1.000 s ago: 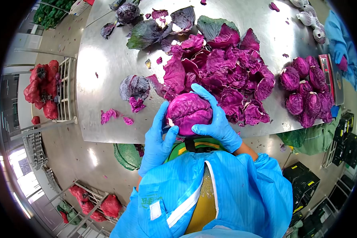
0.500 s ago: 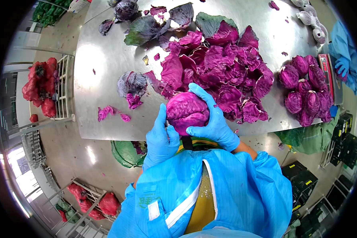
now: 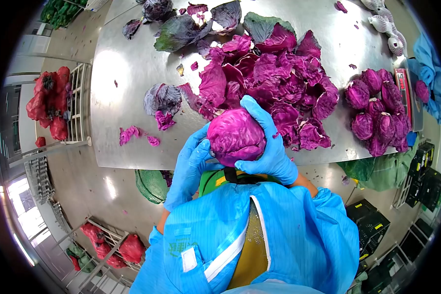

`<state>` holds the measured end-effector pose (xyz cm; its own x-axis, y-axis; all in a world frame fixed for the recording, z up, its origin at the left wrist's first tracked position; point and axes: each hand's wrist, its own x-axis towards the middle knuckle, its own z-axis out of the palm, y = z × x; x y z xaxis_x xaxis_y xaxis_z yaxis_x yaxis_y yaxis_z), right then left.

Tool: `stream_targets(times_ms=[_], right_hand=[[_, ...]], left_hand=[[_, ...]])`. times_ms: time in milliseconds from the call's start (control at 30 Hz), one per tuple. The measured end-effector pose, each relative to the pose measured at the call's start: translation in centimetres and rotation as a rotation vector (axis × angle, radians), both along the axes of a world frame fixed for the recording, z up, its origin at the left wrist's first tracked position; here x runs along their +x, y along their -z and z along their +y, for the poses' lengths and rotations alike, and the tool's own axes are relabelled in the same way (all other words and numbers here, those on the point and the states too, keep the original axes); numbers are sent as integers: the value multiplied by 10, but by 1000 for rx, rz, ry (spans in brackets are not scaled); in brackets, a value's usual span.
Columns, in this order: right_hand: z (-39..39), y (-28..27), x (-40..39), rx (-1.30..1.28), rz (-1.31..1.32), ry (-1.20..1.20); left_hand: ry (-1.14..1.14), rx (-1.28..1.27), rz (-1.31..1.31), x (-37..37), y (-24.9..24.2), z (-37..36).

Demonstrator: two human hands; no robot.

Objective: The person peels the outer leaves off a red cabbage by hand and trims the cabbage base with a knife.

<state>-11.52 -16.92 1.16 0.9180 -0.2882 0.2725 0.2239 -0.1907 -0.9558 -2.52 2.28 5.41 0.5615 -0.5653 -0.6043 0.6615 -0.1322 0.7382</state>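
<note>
A round, glossy red cabbage (image 3: 236, 138) is held between my two blue-gloved hands, just at the near edge of the metal table (image 3: 117, 112). My left hand (image 3: 188, 161) presses against its left side, the fingers curled and partly hidden. Around its right side wraps my right hand (image 3: 268, 149), with the thumb below and the fingers above. Beyond the cabbage lies a big heap of loose purple cabbage leaves (image 3: 279, 83). A darker, untrimmed-looking cabbage piece (image 3: 162, 99) rests to the left of the heap.
Several peeled red cabbages (image 3: 377, 110) are grouped at the table's right, beside a red-fronted device (image 3: 404, 90). Dark outer leaves (image 3: 179, 34) lie at the back. Red mesh sacks (image 3: 49, 105) sit on a cart at left. A blue-clad person (image 3: 431, 73) stands at far right.
The cabbage has been turned in my hands and raised a little, showing a smoother side. My left hand has shifted its hold. At far right, a cabbage now shows by the other person.
</note>
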Motion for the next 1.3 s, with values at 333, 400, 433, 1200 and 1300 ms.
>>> stream_targets(times_ms=[333,400,433,1200,1300], right_hand=[[-13,-16,5,-171,29,-150],[-18,-16,9,-180,27,-203],[-20,-17,11,-189,25,-227],[-17,-17,21,230,48,-86],[-11,-26,18,151,98,-60]], left_hand=[[-63,-120,148,-4,-1,-1],[-48,-130,135,-7,5,2],[-42,-127,119,-9,6,3],[145,-125,-506,4,-7,12],[26,-154,-349,2,-16,-3]])
